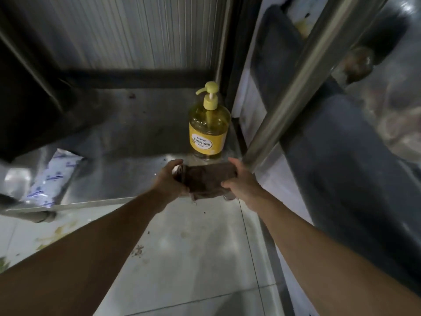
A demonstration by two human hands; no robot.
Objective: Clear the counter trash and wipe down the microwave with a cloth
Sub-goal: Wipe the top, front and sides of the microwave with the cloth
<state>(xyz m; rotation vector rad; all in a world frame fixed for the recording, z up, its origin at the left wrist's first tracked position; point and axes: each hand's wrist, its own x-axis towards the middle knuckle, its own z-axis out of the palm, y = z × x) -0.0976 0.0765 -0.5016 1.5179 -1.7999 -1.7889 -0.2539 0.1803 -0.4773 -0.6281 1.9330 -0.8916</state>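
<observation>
Standing over a stainless-steel worktop [127, 137] hemmed in by a ribbed metal wall [127, 30] and a dark appliance [25, 94] at the left edge, a person reaches both arms forward above a pale tiled floor [200, 258]. A steel post [303, 71] slants across the right of the view. On the worktop's left front edge lies a white printed plastic packet [54, 176], apparently trash not yet cleared. A yellow pump bottle [208, 128] of detergent stands upright near the back right corner, just beyond the hands. Between them, over the worktop's front edge, is the brown cloth [210, 180], folded into a thick pad: the left hand [169, 180] has its fingers curled round one end, the right hand [240, 182] grips the other. The step in hand looks like readying the cloth for wiping. The next move would call for carrying it to the microwave, which may be the dark appliance, though that cannot be told, and pressing it flat against the surface.
</observation>
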